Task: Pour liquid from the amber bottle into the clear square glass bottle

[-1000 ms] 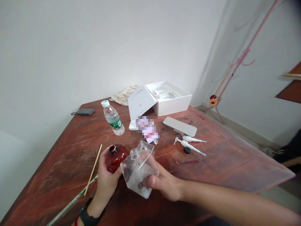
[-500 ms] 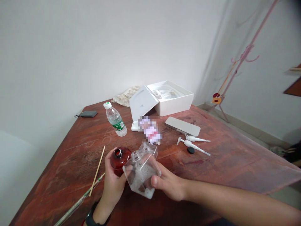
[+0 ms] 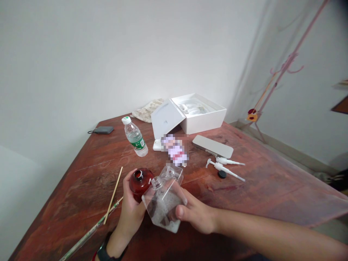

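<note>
Forearms (image 3: 261, 228) angled inward; left hand (image 3: 132, 208) cups amber bottle (image 3: 141, 183), right hand (image 3: 197, 213) grips tilted front clear bottle (image 3: 164, 204), thumb (image 3: 179, 211) on side.

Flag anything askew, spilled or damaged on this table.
The lid leans slanted against the open white box rather than covering it. Two white pumps lie loose on their sides, while the front clear bottle stays pumpless. No definite spill or damage shows.
</note>
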Demonstrator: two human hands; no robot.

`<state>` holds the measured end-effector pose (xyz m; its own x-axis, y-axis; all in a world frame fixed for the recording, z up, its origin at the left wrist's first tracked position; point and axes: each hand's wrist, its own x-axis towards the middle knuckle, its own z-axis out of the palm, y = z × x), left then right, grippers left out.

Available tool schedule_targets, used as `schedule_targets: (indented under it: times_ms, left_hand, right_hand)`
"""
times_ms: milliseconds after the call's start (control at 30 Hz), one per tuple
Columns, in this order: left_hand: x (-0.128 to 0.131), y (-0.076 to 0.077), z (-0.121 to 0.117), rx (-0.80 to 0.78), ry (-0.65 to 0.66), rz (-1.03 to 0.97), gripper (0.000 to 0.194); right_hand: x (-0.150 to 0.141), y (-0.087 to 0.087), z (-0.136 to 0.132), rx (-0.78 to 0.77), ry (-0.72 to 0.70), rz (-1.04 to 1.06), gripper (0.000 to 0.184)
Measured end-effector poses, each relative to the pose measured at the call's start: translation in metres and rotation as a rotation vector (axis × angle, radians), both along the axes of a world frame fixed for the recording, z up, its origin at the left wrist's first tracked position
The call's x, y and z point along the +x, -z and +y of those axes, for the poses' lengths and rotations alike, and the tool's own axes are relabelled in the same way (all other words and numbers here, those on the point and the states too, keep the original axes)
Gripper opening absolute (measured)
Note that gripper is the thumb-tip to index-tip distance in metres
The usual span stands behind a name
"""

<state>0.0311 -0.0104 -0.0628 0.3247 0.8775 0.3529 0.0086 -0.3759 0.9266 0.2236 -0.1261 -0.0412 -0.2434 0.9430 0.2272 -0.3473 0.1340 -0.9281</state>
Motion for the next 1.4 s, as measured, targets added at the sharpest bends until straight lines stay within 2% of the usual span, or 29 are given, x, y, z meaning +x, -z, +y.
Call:
schedule_targets:
  times_ms: [167,300,567,800,1067,1200,1400]
  left_hand:
    - [0.001,-0.003,-0.001,-0.035,0.011,-0.015,0.076]
    - [0.001,-0.005,-0.001,-0.003,0.019,-0.003,0.078]
    - [0.010,-0.022,-0.013,-0.053,-0.050,-0.027,0.077]
    - [0.005,-0.016,-0.004,-0.065,-0.027,-0.019,0.084]
    - [0.007,-0.019,-0.010,-0.107,-0.046,-0.042,0.087]
    - [0.002,-0.012,-0.002,-0.085,-0.007,-0.024,0.090]
    - [-0.003,-0.004,0.004,-0.033,0.021,-0.018,0.081]
  right_hand:
    - [0.000,-0.004,-0.001,-0.003,0.011,0.004,0.073]
    - [0.000,-0.003,0.000,-0.002,0.009,0.020,0.072]
    - [0.001,-0.002,0.001,0.009,0.006,0.004,0.073]
    - [0.000,-0.003,-0.001,0.002,0.000,0.001,0.071]
    - [0.002,0.008,0.001,-0.040,-0.053,-0.019,0.077]
    - [0.003,0.003,0.000,0.018,0.018,-0.056,0.074]
    - [0.003,-0.004,-0.001,0.032,-0.053,-0.014,0.073]
